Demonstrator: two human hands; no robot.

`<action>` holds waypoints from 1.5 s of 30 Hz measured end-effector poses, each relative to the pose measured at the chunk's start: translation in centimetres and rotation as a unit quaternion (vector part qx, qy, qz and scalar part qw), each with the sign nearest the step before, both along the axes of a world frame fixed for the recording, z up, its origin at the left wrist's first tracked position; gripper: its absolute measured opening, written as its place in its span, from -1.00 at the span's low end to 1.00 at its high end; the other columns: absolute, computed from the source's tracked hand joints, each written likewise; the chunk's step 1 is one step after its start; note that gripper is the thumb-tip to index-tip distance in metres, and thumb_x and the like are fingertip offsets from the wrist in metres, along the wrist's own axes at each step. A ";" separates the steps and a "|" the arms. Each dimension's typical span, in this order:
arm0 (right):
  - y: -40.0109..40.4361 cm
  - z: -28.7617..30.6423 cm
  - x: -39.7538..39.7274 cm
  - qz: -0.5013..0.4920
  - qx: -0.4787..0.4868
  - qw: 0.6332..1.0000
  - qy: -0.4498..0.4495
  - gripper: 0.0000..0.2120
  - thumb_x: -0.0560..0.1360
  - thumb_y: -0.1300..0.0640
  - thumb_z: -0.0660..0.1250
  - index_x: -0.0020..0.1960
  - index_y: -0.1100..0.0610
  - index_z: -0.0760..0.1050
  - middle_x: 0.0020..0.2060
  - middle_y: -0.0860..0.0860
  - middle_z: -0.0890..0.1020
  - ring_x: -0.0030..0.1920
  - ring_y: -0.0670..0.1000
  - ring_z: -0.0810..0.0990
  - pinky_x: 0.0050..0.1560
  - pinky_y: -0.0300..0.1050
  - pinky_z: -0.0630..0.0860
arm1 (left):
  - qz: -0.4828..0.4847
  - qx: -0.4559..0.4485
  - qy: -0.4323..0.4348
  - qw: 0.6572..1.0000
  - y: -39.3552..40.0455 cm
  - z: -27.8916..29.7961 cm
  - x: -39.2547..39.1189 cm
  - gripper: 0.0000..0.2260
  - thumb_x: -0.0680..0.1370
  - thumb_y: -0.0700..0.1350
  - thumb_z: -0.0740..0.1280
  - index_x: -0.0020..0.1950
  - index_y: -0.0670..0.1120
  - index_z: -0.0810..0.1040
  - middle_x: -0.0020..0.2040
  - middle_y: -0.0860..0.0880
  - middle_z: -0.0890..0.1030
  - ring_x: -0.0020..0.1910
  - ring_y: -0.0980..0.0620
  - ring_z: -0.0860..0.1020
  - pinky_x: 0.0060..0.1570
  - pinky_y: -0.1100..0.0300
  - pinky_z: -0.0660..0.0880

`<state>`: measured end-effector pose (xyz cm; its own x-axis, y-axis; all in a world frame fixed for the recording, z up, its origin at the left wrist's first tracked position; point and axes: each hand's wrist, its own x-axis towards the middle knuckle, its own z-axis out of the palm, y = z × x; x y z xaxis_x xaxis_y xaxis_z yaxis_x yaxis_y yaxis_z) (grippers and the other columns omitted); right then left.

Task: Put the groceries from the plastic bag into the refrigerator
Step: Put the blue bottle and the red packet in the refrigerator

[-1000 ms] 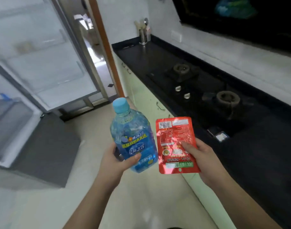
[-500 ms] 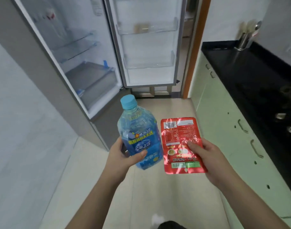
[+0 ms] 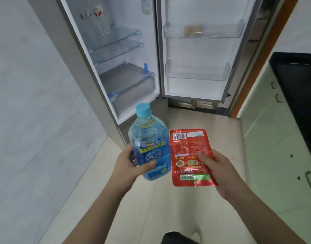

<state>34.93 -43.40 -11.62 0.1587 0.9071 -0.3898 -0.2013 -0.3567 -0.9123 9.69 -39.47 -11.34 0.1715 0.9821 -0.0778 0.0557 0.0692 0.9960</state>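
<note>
My left hand grips a blue drink bottle with a light blue cap, held upright. My right hand holds a flat red foil packet beside the bottle, its back label facing me. Ahead stands the refrigerator, open, with glass shelves and a grey drawer at the bottom. Its open door carries clear door bins; a pale item lies in the upper bin. No plastic bag is in view.
A pale tiled wall runs along the left. Light green cabinets under a black countertop line the right. An orange door frame stands behind the fridge door. Beige floor lies between.
My view has swung left from the stove counter to face the open refrigerator, which is now closer and centred. Both hands keep the same hold on the bottle and packet.
</note>
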 end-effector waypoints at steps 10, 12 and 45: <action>8.7 0.6 5.2 0.045 0.018 0.999 -0.020 -0.83 0.51 -0.02 0.34 0.09 -0.05 0.54 -0.08 -0.06 0.73 -0.12 0.08 0.73 0.04 0.21 0.61 | 0.093 -0.008 0.044 0.995 5.8 0.4 6.0 -0.42 0.23 -0.01 0.65 0.19 -0.02 0.56 0.08 0.04 0.68 0.10 0.05 0.64 0.01 0.07 0.63; 10.5 0.7 5.4 0.053 0.016 0.998 -0.014 -0.83 0.51 0.00 0.34 0.09 -0.02 0.54 -0.08 -0.03 0.73 -0.12 0.10 0.73 0.04 0.22 0.61 | 0.105 -0.010 0.048 0.993 7.1 0.4 6.1 -0.43 0.24 -0.03 0.65 0.19 -0.02 0.56 0.08 0.05 0.69 0.09 0.06 0.64 -0.02 0.10 0.63; 46.0 2.0 -3.7 0.144 0.004 0.990 -0.013 -0.78 0.52 0.05 0.34 0.14 0.07 0.56 -0.08 0.07 0.73 -0.10 0.16 0.72 0.01 0.16 0.61 | 0.178 -0.026 0.057 0.982 37.7 -1.6 -3.1 -0.36 0.16 0.06 0.61 0.21 0.04 0.55 0.08 0.05 0.69 0.07 0.03 0.65 0.04 -0.11 0.62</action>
